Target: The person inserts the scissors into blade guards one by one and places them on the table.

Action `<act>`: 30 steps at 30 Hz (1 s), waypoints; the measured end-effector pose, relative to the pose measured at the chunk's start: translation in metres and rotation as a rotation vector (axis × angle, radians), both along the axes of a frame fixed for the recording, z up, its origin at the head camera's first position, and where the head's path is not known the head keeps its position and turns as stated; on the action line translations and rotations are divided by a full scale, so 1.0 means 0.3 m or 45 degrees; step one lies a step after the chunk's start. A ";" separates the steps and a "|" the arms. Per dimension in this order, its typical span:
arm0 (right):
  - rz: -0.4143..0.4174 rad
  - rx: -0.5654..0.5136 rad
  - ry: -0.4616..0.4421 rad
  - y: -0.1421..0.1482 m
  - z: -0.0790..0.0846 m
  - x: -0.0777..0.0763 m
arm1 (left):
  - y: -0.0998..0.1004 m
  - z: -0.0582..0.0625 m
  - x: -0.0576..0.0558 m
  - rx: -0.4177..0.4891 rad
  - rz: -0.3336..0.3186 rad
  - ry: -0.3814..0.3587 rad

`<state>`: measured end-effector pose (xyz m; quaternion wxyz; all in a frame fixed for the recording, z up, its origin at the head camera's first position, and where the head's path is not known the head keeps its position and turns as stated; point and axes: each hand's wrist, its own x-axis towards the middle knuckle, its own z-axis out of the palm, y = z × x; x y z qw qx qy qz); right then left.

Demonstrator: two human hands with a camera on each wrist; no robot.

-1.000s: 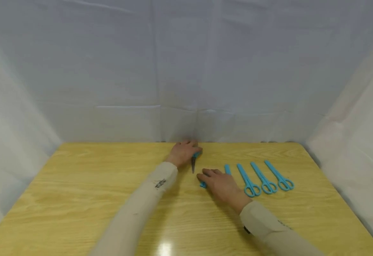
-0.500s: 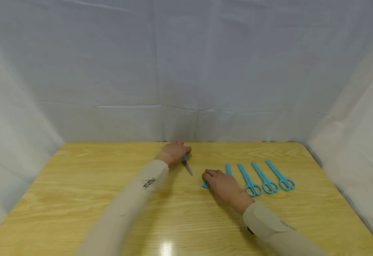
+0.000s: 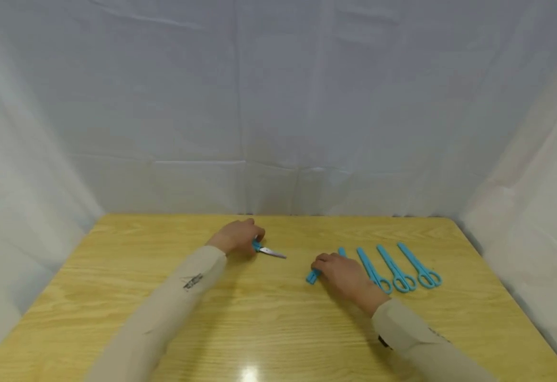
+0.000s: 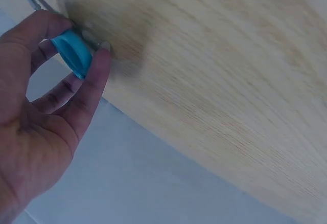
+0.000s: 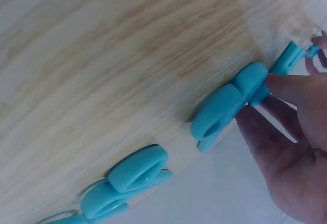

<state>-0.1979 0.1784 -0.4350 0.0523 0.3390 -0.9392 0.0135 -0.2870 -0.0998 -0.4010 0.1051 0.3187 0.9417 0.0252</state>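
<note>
My left hand [image 3: 237,236] grips a pair of scissors [image 3: 272,253] by its blue handle. Thumb and fingers curl round the handle loops [image 4: 74,52] in the left wrist view, and the bare metal blades point right in the head view. Low over the table, my right hand [image 3: 345,275] pinches a blue scissor sheath [image 3: 313,276], its slotted end [image 5: 290,55] turned toward the left hand. Right beside those fingers lies another blue pair of scissors [image 5: 219,109], partly covered by the right hand in the head view.
Several blue sheathed scissors [image 3: 396,268] lie in a slanted row on the wooden table [image 3: 259,329], handles toward me. A pale sheet [image 3: 278,106] hangs behind the table's far edge, with more sheeting at both sides.
My left hand has moved left with the scissors, whose blades have swung from pointing toward me to pointing right. The right hand, holding the sheath, has shifted slightly right.
</note>
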 end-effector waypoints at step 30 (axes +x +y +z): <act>0.099 -0.073 0.015 0.069 0.011 -0.029 | -0.126 -0.005 0.219 0.220 0.311 0.192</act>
